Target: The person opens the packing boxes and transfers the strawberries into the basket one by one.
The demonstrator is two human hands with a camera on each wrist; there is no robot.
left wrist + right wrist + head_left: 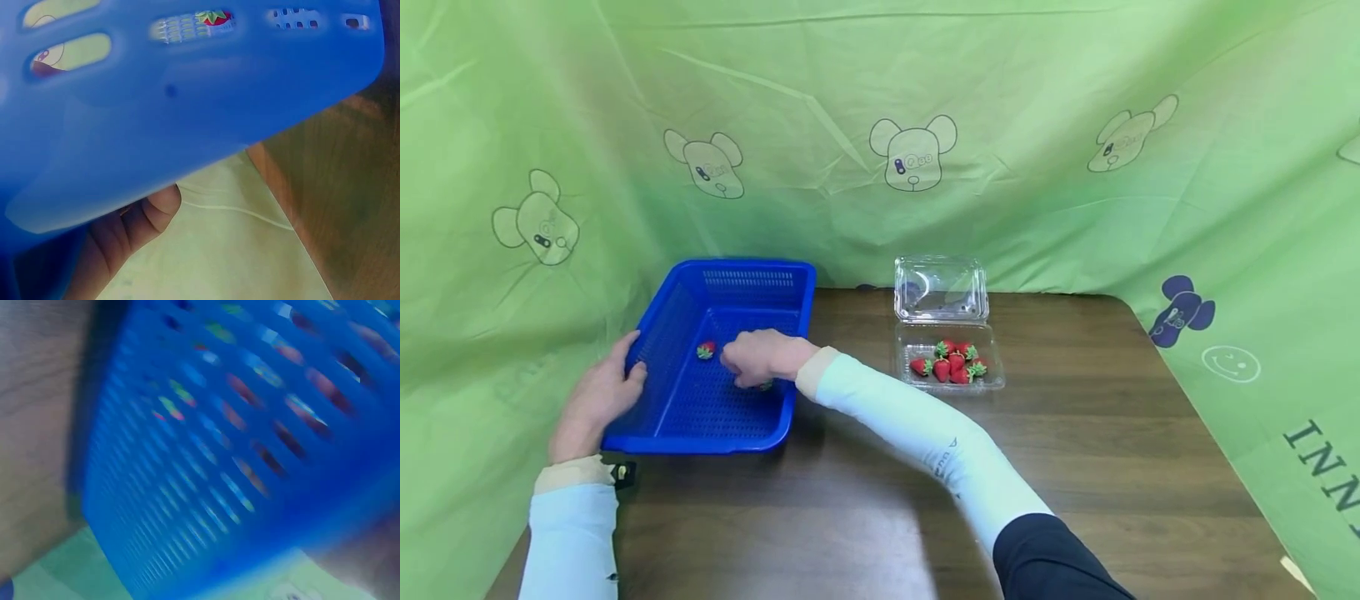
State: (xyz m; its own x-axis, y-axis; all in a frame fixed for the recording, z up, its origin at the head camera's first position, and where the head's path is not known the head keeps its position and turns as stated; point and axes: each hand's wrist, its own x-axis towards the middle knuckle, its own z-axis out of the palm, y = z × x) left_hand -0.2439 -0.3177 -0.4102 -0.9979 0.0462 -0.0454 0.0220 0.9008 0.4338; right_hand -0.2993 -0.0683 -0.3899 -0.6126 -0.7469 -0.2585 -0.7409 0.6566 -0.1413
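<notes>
A blue plastic basket with slotted walls and floor stands at the left of the table. My left hand grips its left rim; in the left wrist view fingers show along the basket's lower edge. Inside, my right hand reaches down over the right rim with its fingers bent. A strawberry shows partly from under that hand; whether the fingers hold it is hidden. Another strawberry lies on the basket floor to the left. Through the slots in the blurred right wrist view, bits of red, green and fingers appear.
A hinged clear plastic box stands right of the basket, lid raised, with several strawberries inside. A green patterned cloth hangs behind and at both sides of the brown wooden table.
</notes>
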